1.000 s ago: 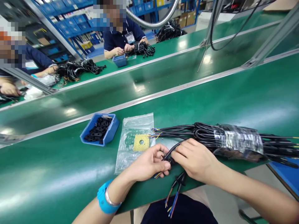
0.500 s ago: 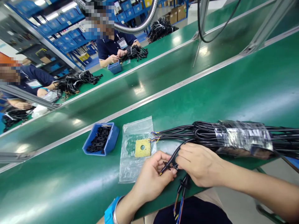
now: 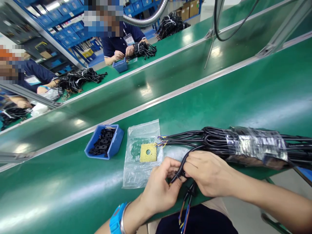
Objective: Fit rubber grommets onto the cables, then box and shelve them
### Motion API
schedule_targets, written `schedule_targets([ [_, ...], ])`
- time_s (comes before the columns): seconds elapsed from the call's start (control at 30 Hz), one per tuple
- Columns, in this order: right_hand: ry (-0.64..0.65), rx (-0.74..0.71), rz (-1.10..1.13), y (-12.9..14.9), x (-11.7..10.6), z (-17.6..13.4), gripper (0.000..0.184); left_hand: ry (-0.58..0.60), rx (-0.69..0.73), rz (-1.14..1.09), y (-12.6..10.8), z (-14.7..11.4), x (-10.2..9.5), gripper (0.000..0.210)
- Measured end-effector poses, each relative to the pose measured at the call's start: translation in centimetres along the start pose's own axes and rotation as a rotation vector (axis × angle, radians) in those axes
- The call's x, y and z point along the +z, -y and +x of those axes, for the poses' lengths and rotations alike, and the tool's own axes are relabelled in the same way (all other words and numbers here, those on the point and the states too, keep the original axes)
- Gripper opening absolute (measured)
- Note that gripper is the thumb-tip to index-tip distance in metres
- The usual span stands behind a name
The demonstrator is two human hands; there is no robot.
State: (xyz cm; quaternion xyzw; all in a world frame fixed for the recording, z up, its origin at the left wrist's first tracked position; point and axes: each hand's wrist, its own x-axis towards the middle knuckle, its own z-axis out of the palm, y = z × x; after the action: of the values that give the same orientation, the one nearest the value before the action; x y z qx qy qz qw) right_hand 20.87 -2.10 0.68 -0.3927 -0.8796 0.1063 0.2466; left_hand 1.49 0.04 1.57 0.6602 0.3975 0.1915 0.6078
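My left hand (image 3: 161, 187), with a blue watch at the wrist, is closed around the end of a black cable (image 3: 182, 165). A small black plastic clip (image 3: 179, 174) sits on that cable, between the left thumb and fingers. Pressed up beside it, my right hand (image 3: 207, 172) grips the same cable near the clip; its fingertips are partly hidden. Below the hands, other cable ends (image 3: 188, 196) hang down with black clips on them and bare coloured wires showing. The cables come from a large black bundle (image 3: 207, 135) wrapped in clear film (image 3: 254, 144).
A blue bin (image 3: 117, 144) of black clips (image 3: 104, 141) stands on the green bench (image 3: 60, 185). Right of it lies a clear plastic bag (image 3: 131, 174) with a yellow sponge pad (image 3: 146, 157). Beyond a metal rail (image 3: 168, 91), two people handle cable bundles (image 3: 80, 78).
The left thumb and fingers have shifted around the clip, and the cable end is now more covered by the hand. The right hand stays almost in place. The view has moved slightly.
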Motion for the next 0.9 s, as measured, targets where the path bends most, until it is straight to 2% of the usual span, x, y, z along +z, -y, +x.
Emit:
schedule_targets([
  [0.13, -0.013, 0.002, 0.005, -0.2, 0.2, -0.1, 0.021, 0.175, -0.22, -0.47, 0.2, 0.6, -1.8, 0.042],
  [0.2, -0.012, -0.007, -0.013, -0.2, 0.2, -0.1, 0.023, 0.177, -0.282, -0.613, 0.8, 0.8, -2.5, 0.045],
  [0.27, -0.017, -0.016, -0.026, -0.2, 0.2, 0.0, 0.025, 0.14, -0.316, -0.658, 1.4, 0.8, -2.8, 0.041],
  [0.5, 0.089, -0.019, 0.024, 0.0, -0.4, -0.1, 0.024, 0.141, -0.369, -0.71, 2.0, 0.7, -2.8, 0.039],
  [0.57, 0.031, -0.032, 0.118, 0.1, -0.6, 0.1, 0.02, 0.15, -0.359, -0.714, 2.0, 0.5, -2.8, 0.04],
  [0.63, -0.083, -0.048, 0.186, 0.3, -0.6, 0.5, 0.02, 0.153, -0.341, -0.699, 2.0, 0.4, -2.7, 0.043],
  [0.7, -0.14, -0.037, 0.158, 0.5, -0.5, 1.1, 0.021, 0.161, -0.319, -0.66, 2.0, 0.2, -2.7, 0.051],
  [0.8, -0.034, 0.003, 0.012, 1.0, -0.4, 1.9, 0.02, 0.189, -0.271, -0.582, 1.8, -0.2, -2.6, 0.066],
  [0.83, 0.027, 0.013, -0.017, 1.1, -0.4, 2.1, 0.022, 0.208, -0.25, -0.531, 1.7, -0.3, -2.5, 0.065],
  [0.9, 0.13, 0.022, -0.031, 1.3, -0.7, 2.3, 0.025, 0.253, -0.183, -0.315, 1.3, -0.7, -2.5, 0.047],
])
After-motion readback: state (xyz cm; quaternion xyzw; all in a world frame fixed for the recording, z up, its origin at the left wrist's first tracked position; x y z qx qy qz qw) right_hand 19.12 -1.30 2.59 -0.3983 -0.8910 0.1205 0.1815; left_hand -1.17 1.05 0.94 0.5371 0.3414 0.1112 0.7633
